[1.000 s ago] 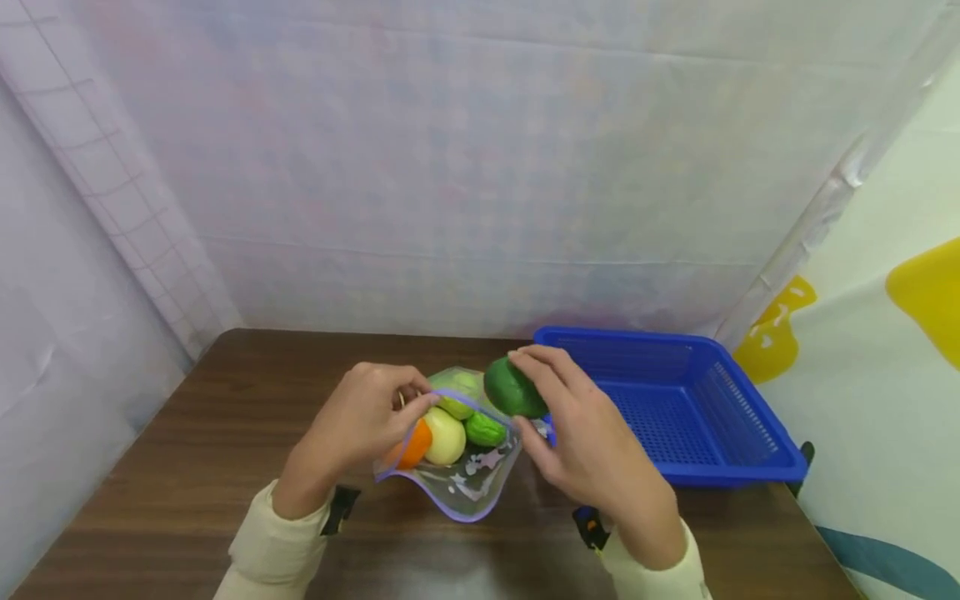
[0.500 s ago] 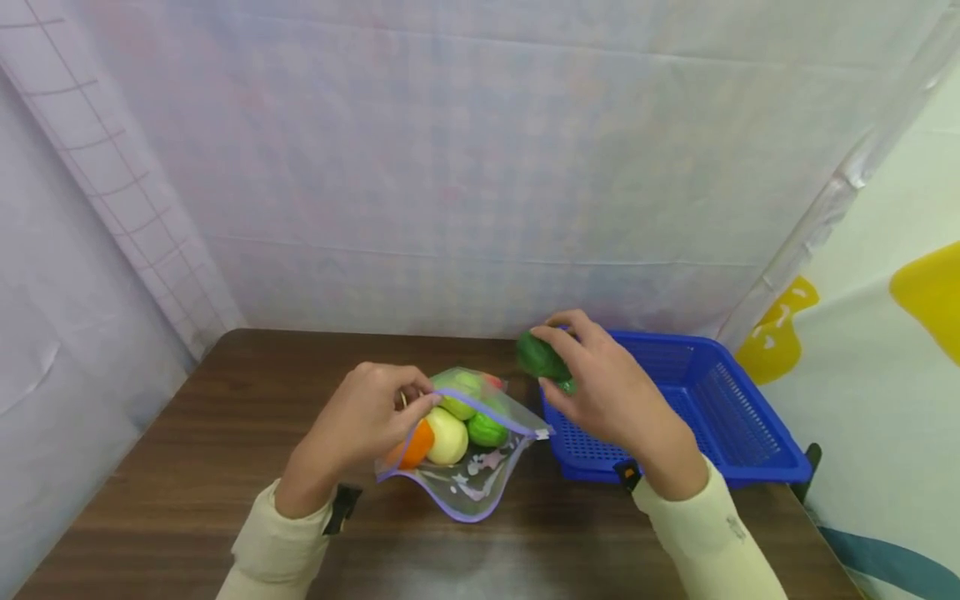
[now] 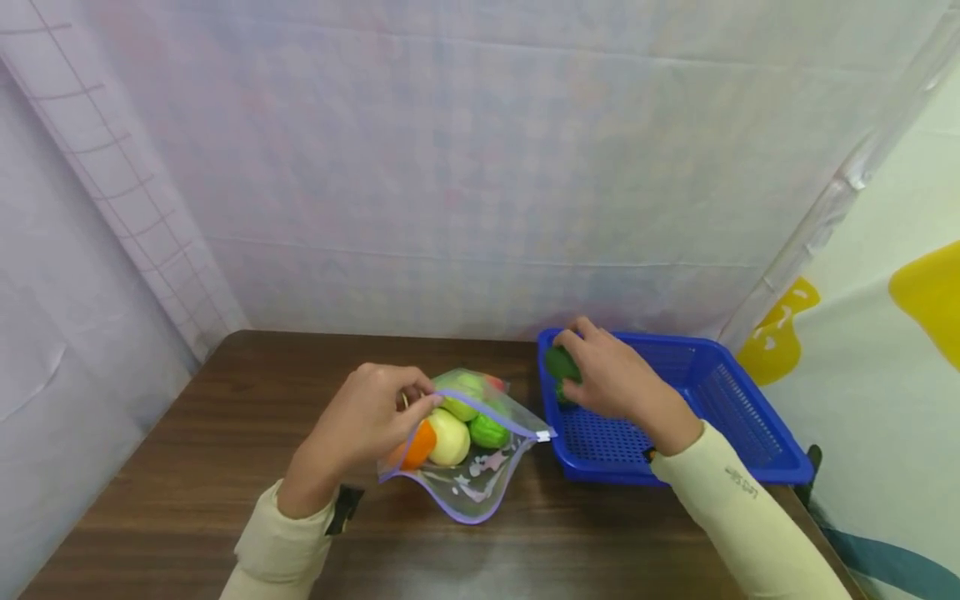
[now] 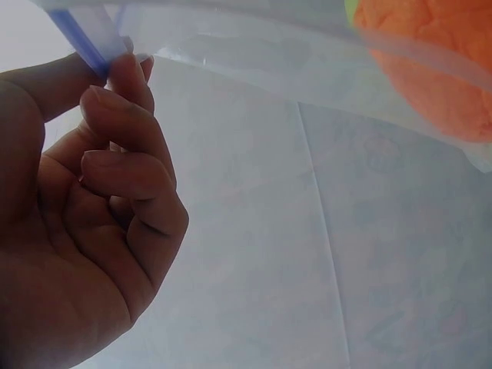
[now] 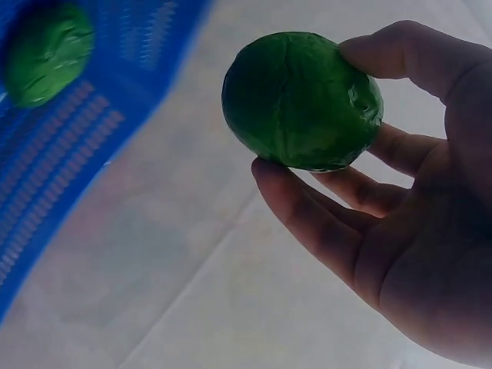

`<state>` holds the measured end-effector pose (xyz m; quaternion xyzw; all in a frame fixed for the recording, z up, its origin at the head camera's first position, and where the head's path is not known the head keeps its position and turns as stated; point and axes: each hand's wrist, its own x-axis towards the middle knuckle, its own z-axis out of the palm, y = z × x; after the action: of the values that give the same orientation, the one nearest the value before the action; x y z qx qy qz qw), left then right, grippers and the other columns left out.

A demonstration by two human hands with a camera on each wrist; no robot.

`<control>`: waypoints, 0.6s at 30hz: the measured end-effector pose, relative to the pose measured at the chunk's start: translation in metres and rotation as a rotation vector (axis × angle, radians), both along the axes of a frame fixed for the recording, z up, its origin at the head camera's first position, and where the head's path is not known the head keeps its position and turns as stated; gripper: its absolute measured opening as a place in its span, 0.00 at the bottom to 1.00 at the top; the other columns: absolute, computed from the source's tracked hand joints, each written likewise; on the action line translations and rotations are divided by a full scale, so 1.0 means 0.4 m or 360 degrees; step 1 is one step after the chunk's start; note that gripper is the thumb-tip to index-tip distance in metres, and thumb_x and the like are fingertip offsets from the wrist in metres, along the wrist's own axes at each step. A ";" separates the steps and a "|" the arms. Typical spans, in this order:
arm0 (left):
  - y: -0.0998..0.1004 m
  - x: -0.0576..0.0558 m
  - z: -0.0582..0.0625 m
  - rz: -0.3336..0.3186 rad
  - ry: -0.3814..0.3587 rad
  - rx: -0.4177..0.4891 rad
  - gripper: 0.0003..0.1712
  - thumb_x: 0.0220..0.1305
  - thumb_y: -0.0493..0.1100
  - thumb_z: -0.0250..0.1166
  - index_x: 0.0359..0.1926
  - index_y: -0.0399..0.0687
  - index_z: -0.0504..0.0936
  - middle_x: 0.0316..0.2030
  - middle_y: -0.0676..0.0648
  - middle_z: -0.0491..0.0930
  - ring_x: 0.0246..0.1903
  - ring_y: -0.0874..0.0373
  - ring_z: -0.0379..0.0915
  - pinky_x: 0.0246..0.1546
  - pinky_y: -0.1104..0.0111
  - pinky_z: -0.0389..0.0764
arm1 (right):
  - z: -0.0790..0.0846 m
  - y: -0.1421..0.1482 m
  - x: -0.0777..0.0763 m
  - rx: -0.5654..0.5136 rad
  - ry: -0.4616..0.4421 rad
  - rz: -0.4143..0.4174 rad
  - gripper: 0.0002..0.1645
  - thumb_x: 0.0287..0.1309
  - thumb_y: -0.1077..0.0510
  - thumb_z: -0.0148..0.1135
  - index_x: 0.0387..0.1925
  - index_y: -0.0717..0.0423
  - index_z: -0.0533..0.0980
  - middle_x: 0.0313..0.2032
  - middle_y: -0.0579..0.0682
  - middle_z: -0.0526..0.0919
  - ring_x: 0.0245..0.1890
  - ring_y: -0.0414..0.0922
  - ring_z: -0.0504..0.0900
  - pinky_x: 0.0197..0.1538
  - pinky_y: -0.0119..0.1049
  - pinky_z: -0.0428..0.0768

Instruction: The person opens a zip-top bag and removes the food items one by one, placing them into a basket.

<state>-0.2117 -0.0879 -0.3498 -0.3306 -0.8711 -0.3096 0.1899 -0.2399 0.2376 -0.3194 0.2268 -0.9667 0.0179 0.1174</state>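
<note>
My left hand (image 3: 367,425) pinches the purple-edged rim of a clear slider zip bag (image 3: 468,496), whose mouth gapes toward me. Inside lie an orange fruit (image 3: 422,444), a pale yellow round one (image 3: 450,437), a striped green one (image 3: 490,431) and a yellow-green one (image 3: 459,407), with a bit of red behind. Thumb and fingers of my right hand (image 3: 615,375) grip a glossy dark green round fruit (image 5: 304,100) over the left end of the blue basket (image 3: 678,479). A second green fruit (image 5: 50,54) sits in that basket, partly hidden in the head view.
The bag's white slider (image 3: 543,436) points toward the basket's near left corner. Both lie on a brown wooden table (image 3: 285,375). A pale curtain (image 3: 480,167) hangs behind the table's far edge, with more cloth at both sides.
My right hand has carried the dark green fruit from over the bag's mouth rightward to over the basket. The bag's slider corner has come into view. My left hand stays on the rim.
</note>
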 end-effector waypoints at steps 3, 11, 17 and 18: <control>0.002 -0.001 0.000 0.0003 -0.0004 0.0002 0.03 0.62 0.42 0.72 0.32 0.50 0.88 0.22 0.59 0.83 0.20 0.72 0.70 0.23 0.75 0.73 | -0.013 0.017 -0.019 0.0041 -0.0097 -0.0048 0.30 0.49 0.56 0.73 0.55 0.56 0.76 0.48 0.56 0.75 0.35 0.48 0.77 0.35 0.42 0.79; 0.000 -0.003 0.001 0.0017 -0.0011 -0.0004 0.02 0.62 0.42 0.72 0.32 0.51 0.88 0.22 0.59 0.83 0.21 0.72 0.70 0.24 0.75 0.73 | -0.053 0.043 -0.057 0.0090 -0.0274 -0.0051 0.29 0.49 0.56 0.73 0.54 0.55 0.77 0.46 0.55 0.75 0.32 0.46 0.76 0.33 0.40 0.77; 0.001 -0.004 -0.003 0.0018 -0.0007 0.0005 0.03 0.62 0.43 0.72 0.32 0.51 0.88 0.22 0.59 0.83 0.21 0.72 0.70 0.24 0.75 0.73 | -0.072 0.049 -0.075 0.0173 -0.0369 -0.0047 0.29 0.50 0.55 0.74 0.55 0.55 0.77 0.45 0.54 0.74 0.32 0.46 0.75 0.33 0.41 0.77; 0.002 -0.005 -0.004 0.0017 -0.0005 0.0008 0.03 0.62 0.43 0.72 0.32 0.52 0.88 0.22 0.59 0.83 0.21 0.72 0.70 0.24 0.75 0.73 | -0.074 0.050 -0.076 0.0184 -0.0394 -0.0060 0.30 0.51 0.54 0.74 0.55 0.55 0.77 0.45 0.55 0.74 0.32 0.46 0.75 0.34 0.42 0.77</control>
<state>-0.2136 -0.0872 -0.3514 -0.3251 -0.8723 -0.3113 0.1909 -0.2704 0.2575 -0.3491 0.2109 -0.9773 -0.0123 -0.0158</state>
